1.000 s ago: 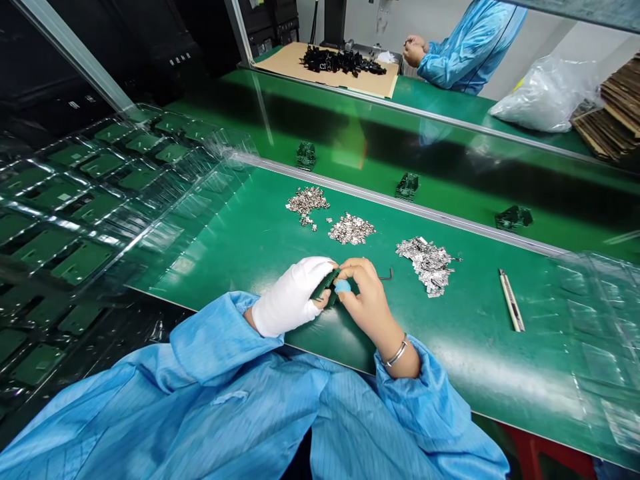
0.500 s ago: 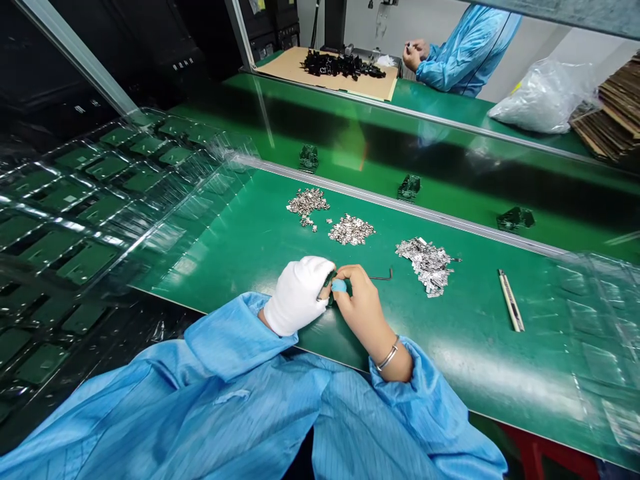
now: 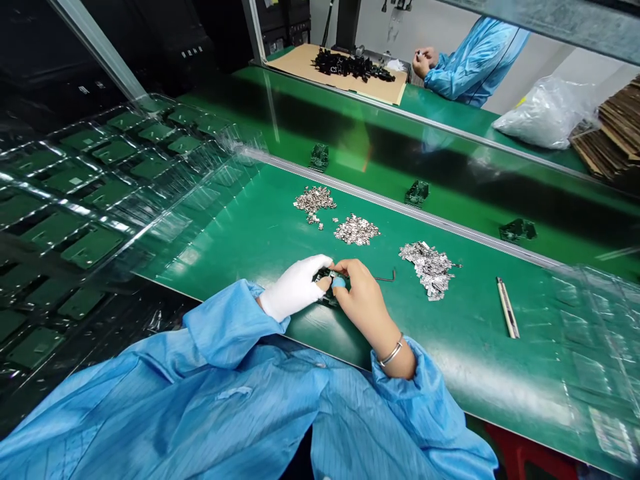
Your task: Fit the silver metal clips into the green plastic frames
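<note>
White cloth covers your left hand (image 3: 295,288), leaving the thumb tip bare, and that hand is closed around a small dark green board (image 3: 329,300) just above the near part of the green bench (image 3: 240,233). Your right hand (image 3: 365,297) is bare but for a blue finger cover (image 3: 339,283), and it meets the left at the board — the two hands are together, right fingertips on the board's right side. Whether those fingertips pinch a smaller piece, you can't tell from here; they hide it. A metal bracelet (image 3: 391,351) circles your right wrist.

Just beyond your right hand lies a bent hex key (image 3: 394,274). Farther out sit three piles of small metal pieces: a left pile (image 3: 313,200), a middle pile (image 3: 357,229) and a right pile (image 3: 429,267). To your right rests a knife (image 3: 507,308), well apart from your hands.

Clear plastic trays (image 3: 145,230) of green boards spread on your left. Past the metal rail (image 3: 360,191) — across the bench — a co-worker in a blue sleeve (image 3: 465,70) holds both hands (image 3: 425,61) together
</note>
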A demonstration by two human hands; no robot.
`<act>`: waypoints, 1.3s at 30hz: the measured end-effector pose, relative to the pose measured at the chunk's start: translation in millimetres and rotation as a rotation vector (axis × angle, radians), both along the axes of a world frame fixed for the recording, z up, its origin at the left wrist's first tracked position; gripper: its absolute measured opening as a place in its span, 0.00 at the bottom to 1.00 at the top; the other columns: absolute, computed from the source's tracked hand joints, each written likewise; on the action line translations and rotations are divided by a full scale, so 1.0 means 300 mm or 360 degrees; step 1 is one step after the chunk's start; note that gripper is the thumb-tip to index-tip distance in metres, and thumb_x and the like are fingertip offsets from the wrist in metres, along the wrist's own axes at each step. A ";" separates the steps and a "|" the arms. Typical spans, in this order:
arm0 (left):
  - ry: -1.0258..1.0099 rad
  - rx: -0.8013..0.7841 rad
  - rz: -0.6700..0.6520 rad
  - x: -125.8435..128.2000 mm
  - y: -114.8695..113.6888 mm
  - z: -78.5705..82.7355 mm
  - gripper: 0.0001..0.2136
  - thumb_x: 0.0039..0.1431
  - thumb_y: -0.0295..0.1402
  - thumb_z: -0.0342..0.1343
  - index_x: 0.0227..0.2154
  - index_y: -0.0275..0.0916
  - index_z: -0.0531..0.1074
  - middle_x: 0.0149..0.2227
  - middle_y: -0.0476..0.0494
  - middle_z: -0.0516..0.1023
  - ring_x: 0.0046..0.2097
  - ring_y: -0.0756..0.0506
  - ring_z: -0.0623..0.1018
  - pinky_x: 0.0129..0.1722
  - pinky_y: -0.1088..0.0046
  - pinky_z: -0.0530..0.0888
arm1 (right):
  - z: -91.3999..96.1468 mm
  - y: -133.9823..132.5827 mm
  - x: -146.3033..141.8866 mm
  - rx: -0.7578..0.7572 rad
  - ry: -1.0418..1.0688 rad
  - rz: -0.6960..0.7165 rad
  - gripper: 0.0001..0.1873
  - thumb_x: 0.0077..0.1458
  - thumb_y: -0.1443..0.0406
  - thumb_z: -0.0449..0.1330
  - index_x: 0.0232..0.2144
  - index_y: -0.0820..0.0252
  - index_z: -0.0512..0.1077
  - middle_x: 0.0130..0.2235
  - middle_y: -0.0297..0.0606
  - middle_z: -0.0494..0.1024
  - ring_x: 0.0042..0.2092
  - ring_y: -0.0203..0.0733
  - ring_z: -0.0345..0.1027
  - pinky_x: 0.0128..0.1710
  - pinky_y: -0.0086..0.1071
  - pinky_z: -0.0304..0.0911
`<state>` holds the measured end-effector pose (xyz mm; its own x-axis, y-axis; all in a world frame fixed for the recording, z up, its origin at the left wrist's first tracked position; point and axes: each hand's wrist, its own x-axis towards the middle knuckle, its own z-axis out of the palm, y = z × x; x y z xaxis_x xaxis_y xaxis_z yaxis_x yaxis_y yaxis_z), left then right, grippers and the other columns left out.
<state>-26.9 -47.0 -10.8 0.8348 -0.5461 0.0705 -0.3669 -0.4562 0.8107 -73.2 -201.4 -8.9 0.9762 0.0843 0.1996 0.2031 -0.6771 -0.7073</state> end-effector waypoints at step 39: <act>-0.0193 0.0050 -0.0375 -0.015 0.079 -0.069 0.23 0.50 0.50 0.56 0.39 0.35 0.65 0.38 0.38 0.71 0.41 0.37 0.73 0.42 0.61 0.70 | 0.046 0.033 0.008 -0.0745 -0.0050 0.0350 0.13 0.47 0.75 0.53 0.35 0.57 0.68 0.39 0.43 0.71 0.43 0.49 0.62 0.55 0.49 0.55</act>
